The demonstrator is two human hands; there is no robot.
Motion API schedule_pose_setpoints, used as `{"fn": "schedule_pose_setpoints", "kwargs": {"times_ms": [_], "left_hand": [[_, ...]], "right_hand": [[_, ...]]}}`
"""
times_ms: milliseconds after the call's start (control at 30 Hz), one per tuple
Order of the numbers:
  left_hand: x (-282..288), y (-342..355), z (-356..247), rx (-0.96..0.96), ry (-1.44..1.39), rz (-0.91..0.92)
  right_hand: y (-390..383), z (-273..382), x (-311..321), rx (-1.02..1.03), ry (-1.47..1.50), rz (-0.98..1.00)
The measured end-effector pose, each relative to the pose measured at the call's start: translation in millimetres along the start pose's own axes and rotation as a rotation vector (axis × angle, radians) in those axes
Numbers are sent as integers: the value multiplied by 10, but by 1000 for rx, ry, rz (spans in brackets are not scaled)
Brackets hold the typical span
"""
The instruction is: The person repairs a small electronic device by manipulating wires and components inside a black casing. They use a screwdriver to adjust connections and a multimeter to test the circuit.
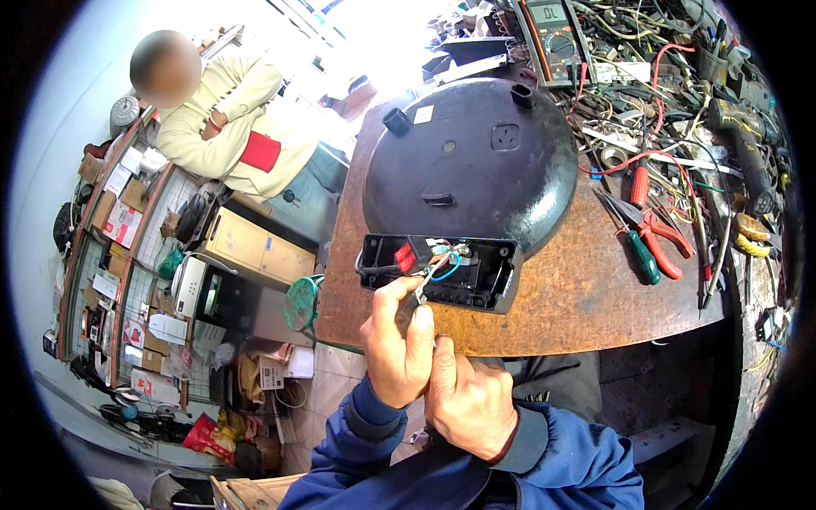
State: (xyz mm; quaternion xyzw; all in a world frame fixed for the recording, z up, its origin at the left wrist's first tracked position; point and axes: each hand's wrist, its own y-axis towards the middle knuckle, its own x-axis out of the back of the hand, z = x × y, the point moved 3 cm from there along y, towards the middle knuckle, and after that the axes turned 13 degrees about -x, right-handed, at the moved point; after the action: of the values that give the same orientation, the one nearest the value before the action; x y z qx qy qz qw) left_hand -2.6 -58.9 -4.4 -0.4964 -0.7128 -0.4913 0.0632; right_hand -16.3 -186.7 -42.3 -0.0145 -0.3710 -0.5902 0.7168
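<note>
Near the front edge of the brown wooden table [586, 297] lies an open, black rectangular plastic housing [478, 291]. The left hand [393, 350] pinches a thin pale wire [421, 295] there; the right hand [472, 401] curls alongside, its grip unclear. Wire handling seems underway, next calling for steadiness.

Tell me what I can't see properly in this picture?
In the head view:
Right hand: fingertips hidden, curled under the hand itself.
Black round appliance: its top side is hidden, because the underside faces us.
Wires by the left hand: ends too small to make out.
Standing person: face blurred.
</note>
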Motion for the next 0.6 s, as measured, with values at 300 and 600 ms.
{"fn": "schedule_pose_setpoints", "kwargs": {"times_ms": [300, 600], "left_hand": [[7, -18, 26, 44, 26, -3], [198, 20, 43, 307, -456, 143]], "right_hand": [[29, -1, -33, 6, -47, -31], [23, -227, 29, 75, -12, -107]]}}
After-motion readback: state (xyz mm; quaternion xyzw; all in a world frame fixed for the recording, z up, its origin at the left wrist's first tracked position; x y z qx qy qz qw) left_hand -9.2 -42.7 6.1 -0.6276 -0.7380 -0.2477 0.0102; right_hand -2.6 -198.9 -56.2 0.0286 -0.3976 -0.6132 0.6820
